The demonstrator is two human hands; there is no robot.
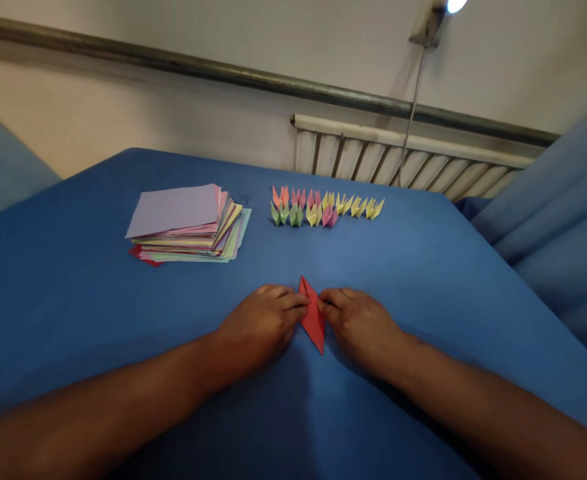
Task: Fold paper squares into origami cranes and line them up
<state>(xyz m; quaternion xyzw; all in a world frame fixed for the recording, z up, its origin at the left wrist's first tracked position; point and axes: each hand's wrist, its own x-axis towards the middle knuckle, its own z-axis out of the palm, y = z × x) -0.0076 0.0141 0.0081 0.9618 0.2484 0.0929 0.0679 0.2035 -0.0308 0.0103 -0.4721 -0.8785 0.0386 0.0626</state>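
Observation:
A folded piece of red origami paper (314, 326), shaped like a narrow diamond, lies on the blue table between my hands. Its upper tip points away from me and its lower tip toward me. My left hand (265, 320) has its fingers closed on the left side of the paper. From the other side, my right hand (357, 322) pinches the right edge, with thumb and fingertips close together. Parts of both paper edges are hidden under the fingertips.
Behind the left hand is a stack of coloured paper sheets (178, 212), lilac on top. Several small folded paper cranes (314, 214) stand in rows near the far edge of the blue table (398, 267). A radiator (368, 143) and blue curtain (563, 220) border it.

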